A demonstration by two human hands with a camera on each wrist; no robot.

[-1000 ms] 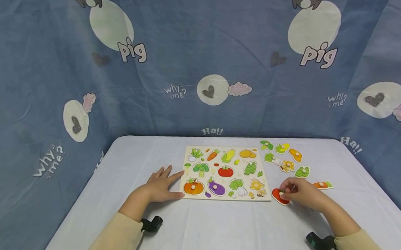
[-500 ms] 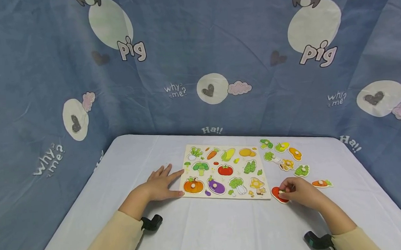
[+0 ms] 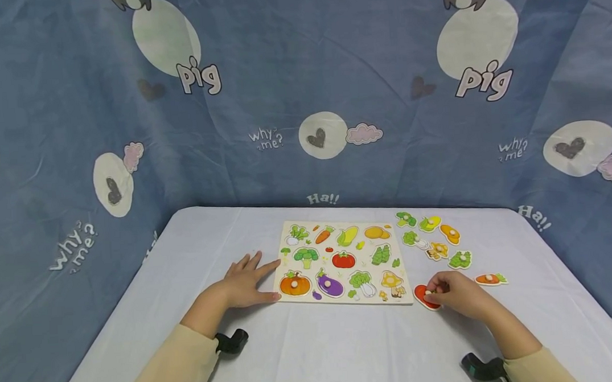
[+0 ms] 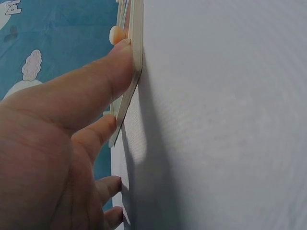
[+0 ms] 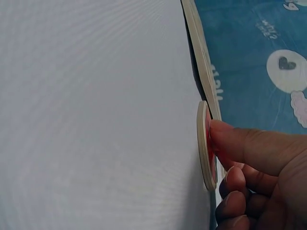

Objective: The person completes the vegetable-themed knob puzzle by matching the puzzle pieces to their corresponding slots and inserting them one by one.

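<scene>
With our right hand (image 3: 458,294), thumb and fingers in a pinch, we hold the red tomato piece (image 3: 421,295) just beside the near right corner of the board (image 3: 341,302), its long axis seemingly slanted; the printed tomato (image 3: 343,260) lies leftward and farther off; our left hand (image 3: 244,286), fingers spread, touches the left edge

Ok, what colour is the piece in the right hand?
Red; the piece in the right hand shows best in the head view.
</scene>
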